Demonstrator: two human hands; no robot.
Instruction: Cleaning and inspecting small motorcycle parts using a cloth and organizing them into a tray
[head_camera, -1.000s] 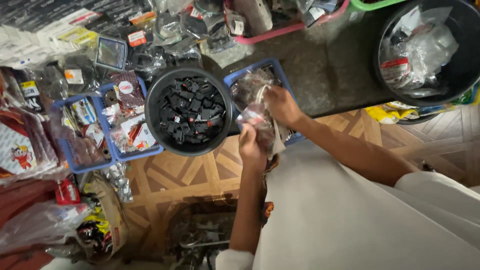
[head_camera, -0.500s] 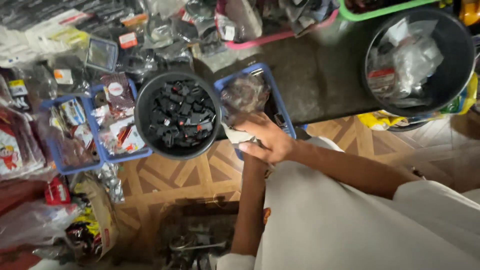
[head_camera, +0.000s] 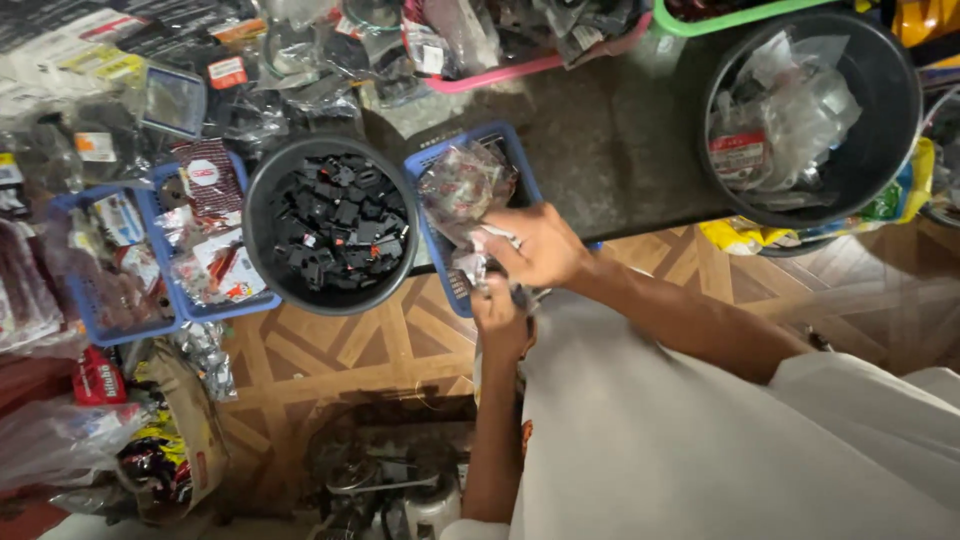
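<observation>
- Head view showed a small clear plastic packet (head_camera: 478, 268) pinched between both hands, just over the near edge of a blue basket (head_camera: 512, 150) at the front of the dark table (head_camera: 620, 150).
- Right hand (head_camera: 535, 245) had its fingers closed on the packet's top; left hand (head_camera: 500, 320) gripped it from below, fingers curled tight around the crinkled film.
- A larger bag of reddish parts (head_camera: 462, 185) lay in the blue basket, touching the right hand's fingertips.
- Just left stood a round black tub of small black parts (head_camera: 332, 225), and beyond it another blue basket of packets (head_camera: 150, 260).
- Far right sat a black bucket of clear bags (head_camera: 800, 110).
- Risk, as I judged it: the slick film could slip or tear under the two-handed pull, spilling small pieces onto the patterned floor (head_camera: 330, 350), where the clutter below would hide them.
</observation>
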